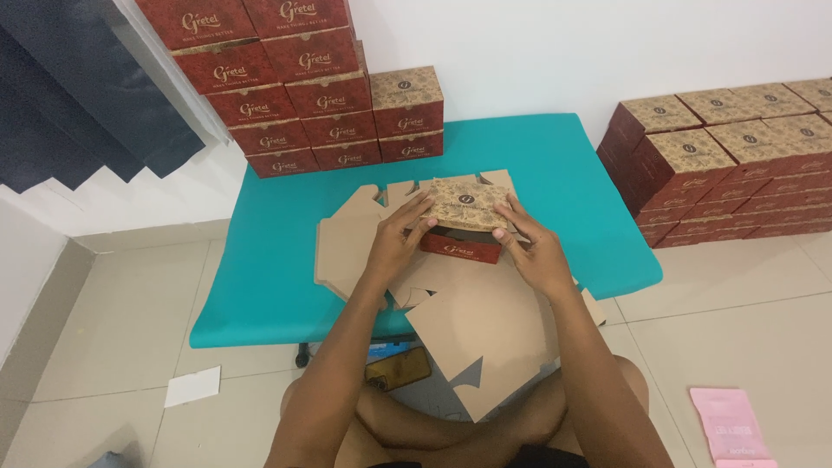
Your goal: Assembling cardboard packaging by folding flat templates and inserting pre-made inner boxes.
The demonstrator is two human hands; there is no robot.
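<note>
A red cardboard box with a brown patterned lid sits on flat brown box blanks in the middle of the teal table. My left hand grips its left side, fingers on the lid. My right hand holds its right side, fingers curled over the lid's edge. The lid is tilted down over the box front.
A stack of finished red boxes stands at the table's back left. More boxes are piled on the floor at right. A loose blank overhangs my lap. White paper and a pink sheet lie on the tiled floor.
</note>
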